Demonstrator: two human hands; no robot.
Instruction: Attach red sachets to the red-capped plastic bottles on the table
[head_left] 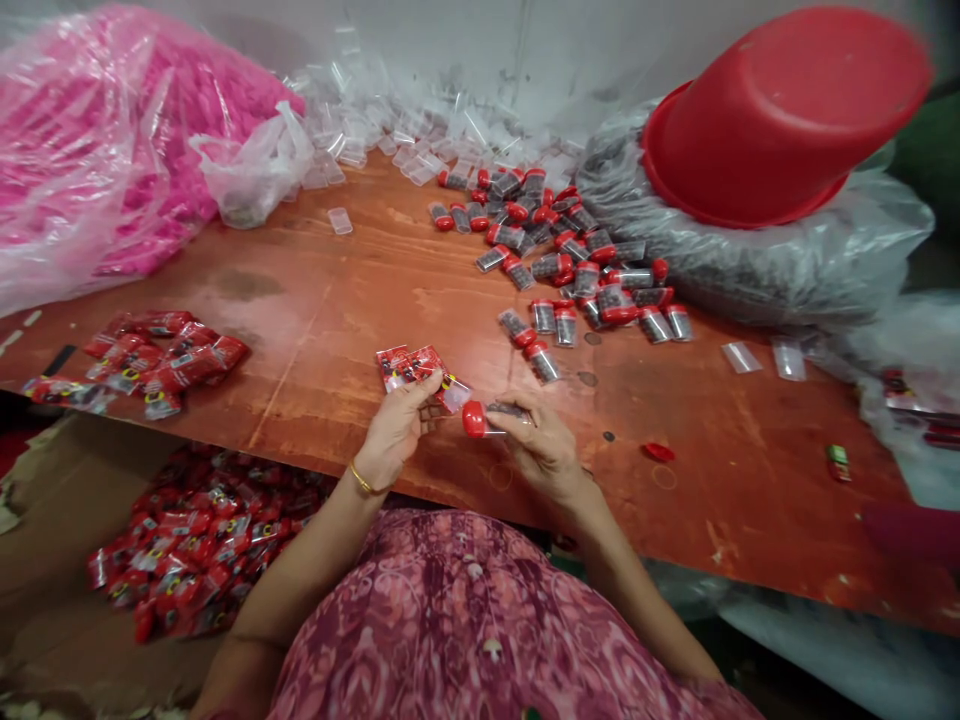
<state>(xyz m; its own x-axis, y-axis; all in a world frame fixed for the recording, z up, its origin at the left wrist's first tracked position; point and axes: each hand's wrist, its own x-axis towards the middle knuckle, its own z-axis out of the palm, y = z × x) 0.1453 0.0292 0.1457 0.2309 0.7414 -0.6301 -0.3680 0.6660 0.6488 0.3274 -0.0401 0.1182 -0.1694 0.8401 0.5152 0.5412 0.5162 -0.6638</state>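
No legible text — red wrappers [393,369] blurred

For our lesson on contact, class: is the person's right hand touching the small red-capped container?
Touching. The head view shows it: the right hand's fingers lie over the clear body of the red-capped container, its cap sticking out beyond them.

A slim gold-coloured bangle [361,478] circles the wrist of the left hand [396,432]. Below the near edge of the table [315,270], a garment [420,620] in pinks and deep maroon covers the torso, its cloth printed all over with curling, blotchy shapes. Small pale buttons [491,649] run in a line down its front. The forearms [315,555] are uncovered.
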